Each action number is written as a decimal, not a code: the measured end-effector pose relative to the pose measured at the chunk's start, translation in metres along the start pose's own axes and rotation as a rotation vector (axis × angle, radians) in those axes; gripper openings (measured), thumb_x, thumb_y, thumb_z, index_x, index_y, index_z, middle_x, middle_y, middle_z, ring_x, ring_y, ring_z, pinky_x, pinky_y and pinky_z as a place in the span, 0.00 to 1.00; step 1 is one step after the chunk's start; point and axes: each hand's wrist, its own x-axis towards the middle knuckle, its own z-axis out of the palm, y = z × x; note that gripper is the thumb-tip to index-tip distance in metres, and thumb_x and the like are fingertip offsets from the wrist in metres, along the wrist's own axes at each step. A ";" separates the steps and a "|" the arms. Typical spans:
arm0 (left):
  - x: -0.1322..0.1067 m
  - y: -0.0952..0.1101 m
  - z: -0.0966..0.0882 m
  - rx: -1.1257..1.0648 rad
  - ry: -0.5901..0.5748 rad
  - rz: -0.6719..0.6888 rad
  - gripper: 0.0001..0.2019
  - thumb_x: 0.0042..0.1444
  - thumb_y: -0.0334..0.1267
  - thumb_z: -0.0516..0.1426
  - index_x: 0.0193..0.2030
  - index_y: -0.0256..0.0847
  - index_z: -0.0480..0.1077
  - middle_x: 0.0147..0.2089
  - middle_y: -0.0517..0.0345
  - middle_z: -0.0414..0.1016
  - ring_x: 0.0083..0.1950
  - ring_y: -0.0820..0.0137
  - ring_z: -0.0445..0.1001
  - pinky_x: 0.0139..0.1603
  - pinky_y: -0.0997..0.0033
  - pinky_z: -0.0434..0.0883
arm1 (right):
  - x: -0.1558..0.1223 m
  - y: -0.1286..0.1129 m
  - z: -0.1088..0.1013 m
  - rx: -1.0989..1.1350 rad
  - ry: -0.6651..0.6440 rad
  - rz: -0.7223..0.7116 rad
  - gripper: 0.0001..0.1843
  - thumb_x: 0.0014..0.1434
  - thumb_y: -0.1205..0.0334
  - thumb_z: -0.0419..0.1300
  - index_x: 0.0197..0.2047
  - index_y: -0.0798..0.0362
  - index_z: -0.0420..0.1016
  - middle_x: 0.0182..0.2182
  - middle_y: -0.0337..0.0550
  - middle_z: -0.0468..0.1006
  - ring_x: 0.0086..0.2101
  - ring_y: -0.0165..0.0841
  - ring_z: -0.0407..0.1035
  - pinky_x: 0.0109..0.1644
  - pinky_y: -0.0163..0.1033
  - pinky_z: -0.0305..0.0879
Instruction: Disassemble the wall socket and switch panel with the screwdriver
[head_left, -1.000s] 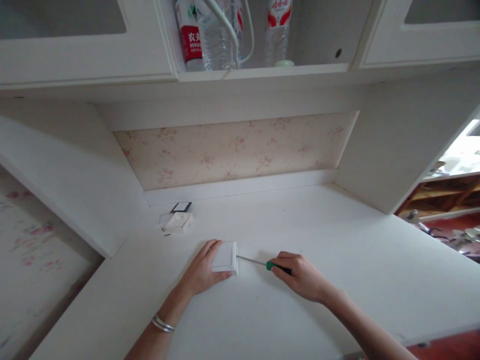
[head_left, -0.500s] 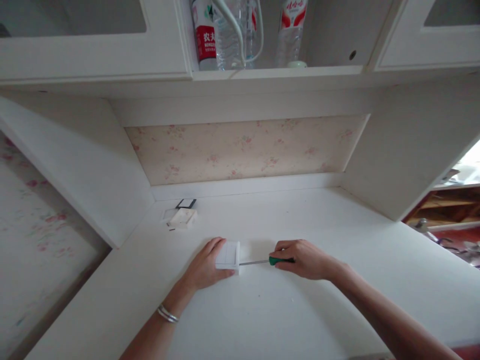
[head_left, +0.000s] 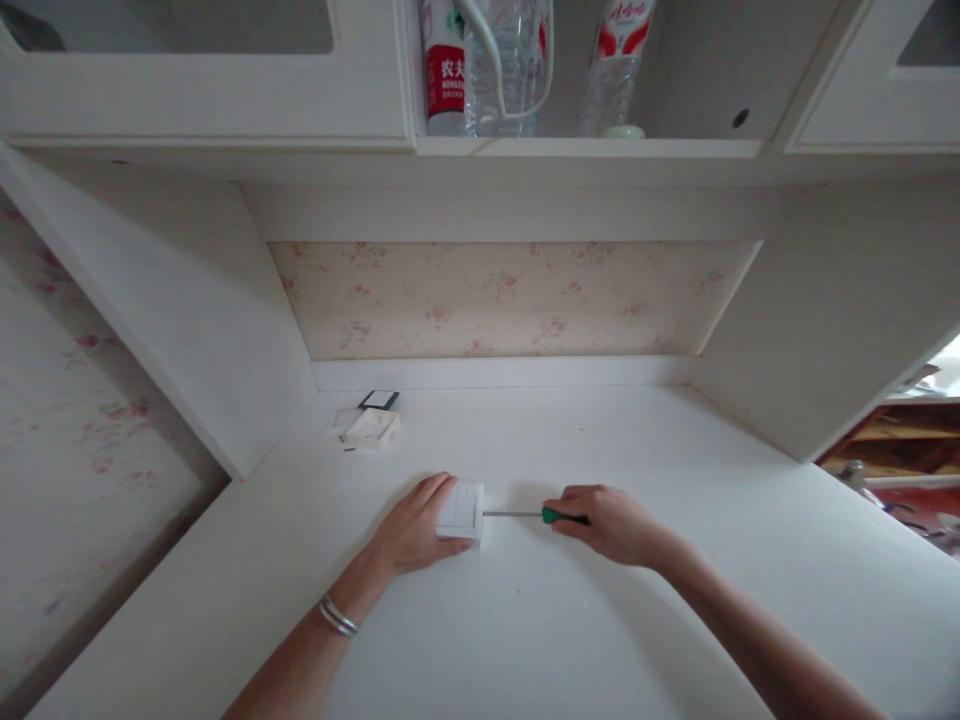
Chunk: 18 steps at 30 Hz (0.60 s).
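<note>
A white wall-switch unit (head_left: 461, 510) lies on the white desk (head_left: 600, 620). My left hand (head_left: 412, 530) is wrapped round its left side, thumb under its front edge, and holds it down. My right hand (head_left: 611, 520) is closed round the green and black handle of a screwdriver (head_left: 536, 515). The thin metal shaft runs level to the left, and its tip meets the right edge of the switch.
At the back left of the desk lie a white switch part (head_left: 371, 428), a clear piece and a small black-framed square (head_left: 379, 400). Water bottles (head_left: 480, 60) and a white cable stand on the shelf overhead. Cabinet walls close in both sides.
The screwdriver shaft has swung from slanting to level against the switch's right edge. My right hand has risen a little. The camera has tilted, so everything sits further right in view.
</note>
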 end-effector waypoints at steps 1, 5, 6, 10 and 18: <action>0.000 0.001 -0.001 -0.001 -0.004 0.002 0.40 0.48 0.62 0.56 0.64 0.43 0.53 0.63 0.48 0.59 0.63 0.58 0.59 0.64 0.59 0.58 | 0.002 -0.002 -0.005 -0.107 0.029 -0.002 0.16 0.63 0.52 0.49 0.49 0.43 0.74 0.36 0.41 0.77 0.35 0.34 0.70 0.34 0.35 0.58; 0.000 0.003 -0.003 -0.010 -0.001 0.001 0.40 0.48 0.62 0.56 0.63 0.42 0.54 0.63 0.48 0.60 0.63 0.58 0.59 0.64 0.59 0.58 | 0.009 -0.009 -0.010 -0.340 0.072 -0.025 0.17 0.65 0.55 0.45 0.51 0.45 0.72 0.36 0.44 0.77 0.36 0.35 0.70 0.33 0.35 0.57; 0.000 0.003 -0.003 -0.014 0.002 0.002 0.39 0.48 0.62 0.56 0.63 0.42 0.54 0.63 0.48 0.60 0.63 0.58 0.59 0.63 0.59 0.59 | 0.010 -0.009 -0.007 -0.355 0.084 -0.027 0.18 0.66 0.55 0.45 0.51 0.45 0.71 0.36 0.44 0.77 0.36 0.35 0.70 0.34 0.35 0.57; -0.001 0.005 0.000 -0.019 -0.007 0.013 0.42 0.46 0.61 0.57 0.64 0.43 0.53 0.63 0.49 0.60 0.63 0.58 0.59 0.63 0.59 0.59 | 0.016 -0.004 0.011 -0.276 0.126 -0.017 0.19 0.66 0.55 0.44 0.54 0.46 0.70 0.38 0.44 0.77 0.38 0.35 0.70 0.37 0.35 0.60; -0.001 0.006 0.003 -0.035 -0.028 0.010 0.44 0.46 0.62 0.58 0.65 0.42 0.51 0.65 0.48 0.57 0.64 0.57 0.58 0.64 0.58 0.60 | 0.013 0.015 0.017 -0.057 0.117 -0.019 0.20 0.65 0.52 0.45 0.54 0.44 0.71 0.42 0.43 0.77 0.41 0.34 0.71 0.43 0.36 0.63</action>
